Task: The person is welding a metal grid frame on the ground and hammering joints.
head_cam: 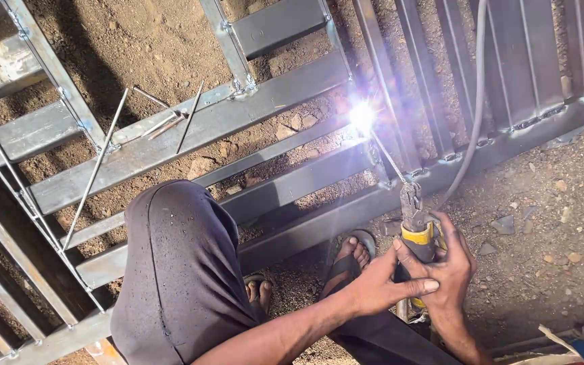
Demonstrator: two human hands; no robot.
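Both hands grip the yellow electrode holder (418, 236): left hand (376, 284) at 9 o'clock, right hand (451, 267) at 3. Glare (361, 116) at 12 hides the rod tip and the steel frame (190, 132) there.

Your electrode holder (419, 236): yellow band, grey metal clamp. Arc spark (361, 116): white-violet glare. Steel frame (190, 132): dull grey, pale weld spots. Your trousers (180, 270): dark grey, speckled. Ground (542, 203): brown, pebbled. Cable (476, 101): grey.

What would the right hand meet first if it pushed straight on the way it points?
The right hand points up along the electrode holder and rod; it would probably first meet the steel frame by the arc.
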